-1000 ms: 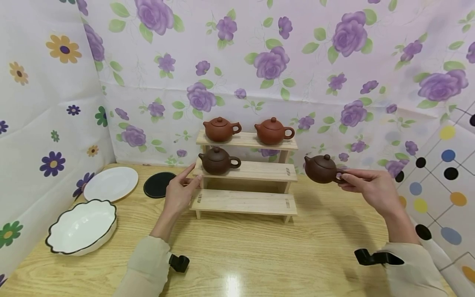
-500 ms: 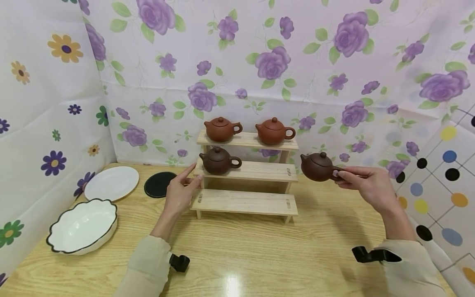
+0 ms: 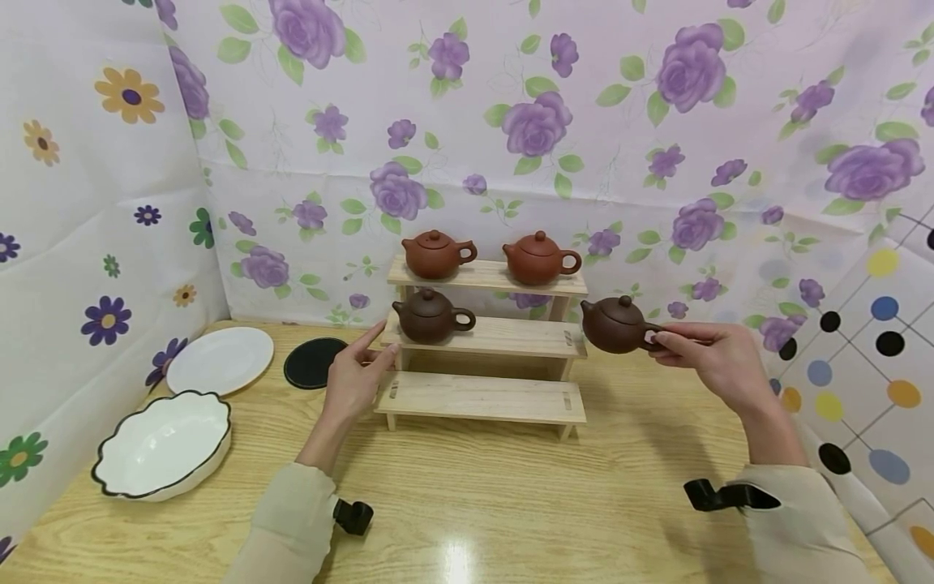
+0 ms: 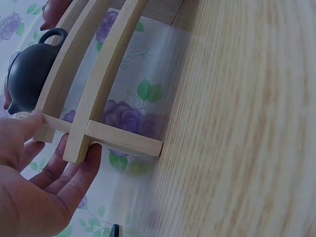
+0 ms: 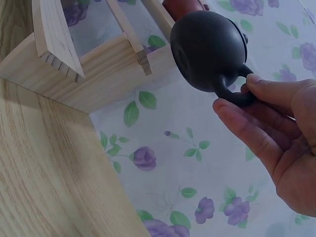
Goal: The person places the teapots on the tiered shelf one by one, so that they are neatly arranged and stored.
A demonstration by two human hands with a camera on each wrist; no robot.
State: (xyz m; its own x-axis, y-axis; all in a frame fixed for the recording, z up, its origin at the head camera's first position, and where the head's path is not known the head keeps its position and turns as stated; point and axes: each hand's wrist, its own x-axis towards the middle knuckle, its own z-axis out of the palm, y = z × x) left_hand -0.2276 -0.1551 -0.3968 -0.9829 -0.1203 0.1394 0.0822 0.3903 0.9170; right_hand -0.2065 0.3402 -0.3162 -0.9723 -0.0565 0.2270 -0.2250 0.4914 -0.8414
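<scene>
My right hand [image 3: 718, 361] pinches the handle of a dark brown teapot [image 3: 614, 326], held in the air just right of the wooden stepped rack [image 3: 480, 397]. Its spout points left, towards the middle shelf. In the right wrist view, thumb and fingers close on the handle of this teapot [image 5: 205, 52]. My left hand [image 3: 355, 381] grips the left end of the rack, thumb near the middle shelf and fingers against the side, as the left wrist view shows. Another dark teapot [image 3: 426, 316] stands on the left of the middle shelf. Two reddish-brown teapots [image 3: 433, 256] sit on the top shelf.
Left of the rack lie a black round mat [image 3: 310, 363] and a white plate [image 3: 219, 361]. A white scalloped bowl [image 3: 162, 448] with a dark rim stands nearer the front. Flowered cloth [image 3: 328, 243] hangs behind and along the left; a dotted panel [image 3: 876, 381] borders the right.
My right hand has carried the dark teapot left, closer to the right end of the middle shelf, and slightly up. My left hand stays in place on the rack.
</scene>
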